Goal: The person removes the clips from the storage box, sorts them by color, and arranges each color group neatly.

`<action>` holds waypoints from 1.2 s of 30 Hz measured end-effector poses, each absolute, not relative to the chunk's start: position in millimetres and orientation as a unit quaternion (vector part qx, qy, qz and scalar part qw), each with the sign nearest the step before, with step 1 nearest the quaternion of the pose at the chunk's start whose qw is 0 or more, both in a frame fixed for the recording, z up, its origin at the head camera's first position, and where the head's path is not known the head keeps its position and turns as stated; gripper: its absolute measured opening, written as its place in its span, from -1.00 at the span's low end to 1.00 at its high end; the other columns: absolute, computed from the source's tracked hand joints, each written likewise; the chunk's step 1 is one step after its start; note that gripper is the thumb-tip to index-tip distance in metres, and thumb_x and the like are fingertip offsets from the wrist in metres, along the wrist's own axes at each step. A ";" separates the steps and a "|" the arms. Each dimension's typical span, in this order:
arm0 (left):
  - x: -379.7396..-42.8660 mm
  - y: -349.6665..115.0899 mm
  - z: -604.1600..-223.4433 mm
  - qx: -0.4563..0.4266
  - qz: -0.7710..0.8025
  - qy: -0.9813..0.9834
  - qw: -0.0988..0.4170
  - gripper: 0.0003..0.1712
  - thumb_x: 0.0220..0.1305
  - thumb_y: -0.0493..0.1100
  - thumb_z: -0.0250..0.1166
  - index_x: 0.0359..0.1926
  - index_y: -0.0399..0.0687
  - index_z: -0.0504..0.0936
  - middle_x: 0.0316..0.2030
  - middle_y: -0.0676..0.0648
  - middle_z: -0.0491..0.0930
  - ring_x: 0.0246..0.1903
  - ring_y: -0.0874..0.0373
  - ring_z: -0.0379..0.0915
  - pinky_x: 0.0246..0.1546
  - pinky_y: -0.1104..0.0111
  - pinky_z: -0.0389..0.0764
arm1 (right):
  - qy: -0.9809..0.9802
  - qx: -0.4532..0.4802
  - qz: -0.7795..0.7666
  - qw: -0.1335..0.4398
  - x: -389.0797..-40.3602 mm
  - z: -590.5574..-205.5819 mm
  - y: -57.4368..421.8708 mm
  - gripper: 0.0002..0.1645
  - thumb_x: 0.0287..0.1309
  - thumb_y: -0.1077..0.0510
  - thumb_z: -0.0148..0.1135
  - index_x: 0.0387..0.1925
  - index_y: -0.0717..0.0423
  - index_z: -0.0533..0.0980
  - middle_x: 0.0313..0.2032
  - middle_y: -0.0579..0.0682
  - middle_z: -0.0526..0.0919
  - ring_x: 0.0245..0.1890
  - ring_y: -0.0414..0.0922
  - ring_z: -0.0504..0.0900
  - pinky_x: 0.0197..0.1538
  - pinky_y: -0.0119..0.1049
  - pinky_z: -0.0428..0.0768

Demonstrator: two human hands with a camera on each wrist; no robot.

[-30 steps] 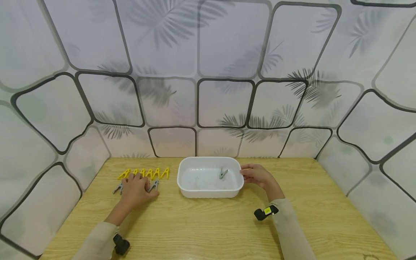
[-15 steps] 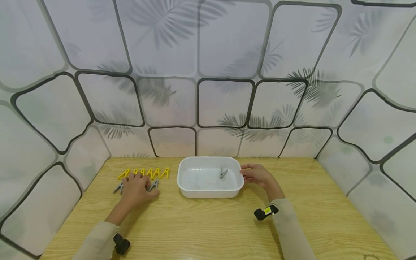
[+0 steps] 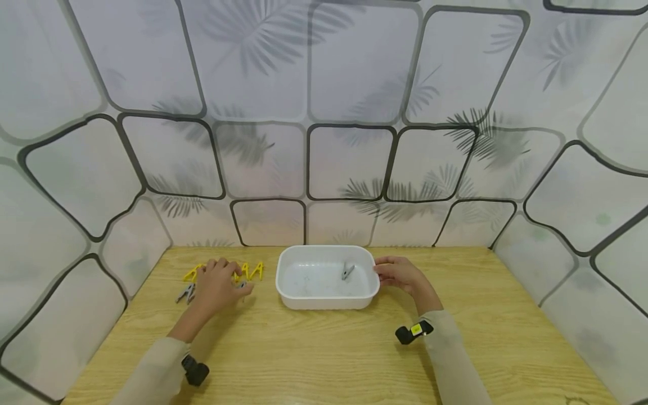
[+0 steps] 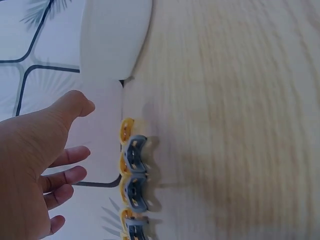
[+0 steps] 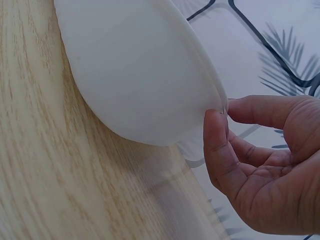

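Note:
My left hand [image 3: 217,287] hovers over the clothespins on the left of the table. In the left wrist view, its fingers are loosely bent, apart from the pins, with nothing between them. Grey clothespins [image 4: 134,155] stand in a row in front of yellow clothespins [image 3: 257,271]; the hand hides part of both rows in the head view. My right hand [image 3: 402,275] pinches the right end of a white plastic basin [image 3: 326,302] between thumb and fingers at its rim [image 5: 218,95]. Inside the basin lies one grey clothespin [image 3: 346,271].
The wood-grain table [image 3: 314,354] runs back to a patterned curtain [image 3: 344,163], which also rises on both sides. The basin stands near the table's back edge, right of the clothespins.
My left hand has lifted and shifted slightly right and away, covering more of the yellow clothespins. The right hand and the basin keep their place.

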State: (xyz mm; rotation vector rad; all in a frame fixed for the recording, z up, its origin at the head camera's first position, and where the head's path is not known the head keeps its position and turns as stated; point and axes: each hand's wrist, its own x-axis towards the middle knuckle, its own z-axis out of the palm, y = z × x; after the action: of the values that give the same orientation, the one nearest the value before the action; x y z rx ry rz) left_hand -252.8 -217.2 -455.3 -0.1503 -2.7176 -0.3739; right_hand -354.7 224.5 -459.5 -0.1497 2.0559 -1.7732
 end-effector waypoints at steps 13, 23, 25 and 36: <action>-280.0 -179.8 -441.9 -0.099 -0.196 -0.950 0.222 -0.56 0.10 0.05 0.53 -0.12 -0.13 0.66 -0.22 -0.21 0.61 -0.14 -0.20 0.43 -0.07 -0.16 0.30 | 0.745 -0.054 -0.634 0.203 -348.7 -459.6 228.7 -0.41 0.39 0.26 0.16 0.31 0.55 0.30 -0.41 -0.11 0.67 -0.38 -0.27 0.65 -0.25 -0.40 0.67; -304.5 -123.4 -428.8 -0.117 -0.215 -0.949 0.197 -0.50 0.15 0.09 0.48 -0.02 -0.13 0.65 -0.22 -0.15 0.60 -0.13 -0.11 0.40 -0.03 -0.07 0.34 | 0.748 -0.057 -0.629 0.203 -352.8 -460.7 228.7 -0.42 0.39 0.26 0.15 0.31 0.55 0.31 -0.42 -0.13 0.68 -0.40 -0.28 0.66 -0.26 -0.40 0.67; -308.9 -110.8 -428.0 -0.118 -0.217 -0.949 0.196 -0.51 0.16 0.10 0.48 -0.01 -0.10 0.65 -0.22 -0.13 0.60 -0.13 -0.09 0.40 -0.03 -0.06 0.34 | 0.751 -0.055 -0.625 0.204 -353.9 -459.1 228.0 -0.41 0.39 0.26 0.16 0.31 0.55 0.31 -0.42 -0.12 0.68 -0.41 -0.28 0.66 -0.25 -0.40 0.68; -319.2 -54.4 -435.6 -0.147 -0.223 -0.945 0.189 -0.50 0.14 0.11 0.46 -0.01 -0.09 0.66 -0.24 -0.10 0.62 -0.13 -0.08 0.45 -0.03 -0.03 0.40 | 0.768 -0.054 -0.605 0.204 -352.9 -450.8 221.9 -0.47 0.37 0.29 0.16 0.26 0.55 0.35 -0.41 -0.07 0.69 -0.42 -0.26 0.67 -0.24 -0.35 0.71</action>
State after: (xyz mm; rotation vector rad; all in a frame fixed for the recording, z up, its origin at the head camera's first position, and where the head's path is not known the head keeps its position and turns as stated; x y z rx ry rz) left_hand -319.2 -54.4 -435.6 -0.4124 -2.6571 -0.6266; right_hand -352.9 221.9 -450.8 -0.1506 2.1421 -1.6870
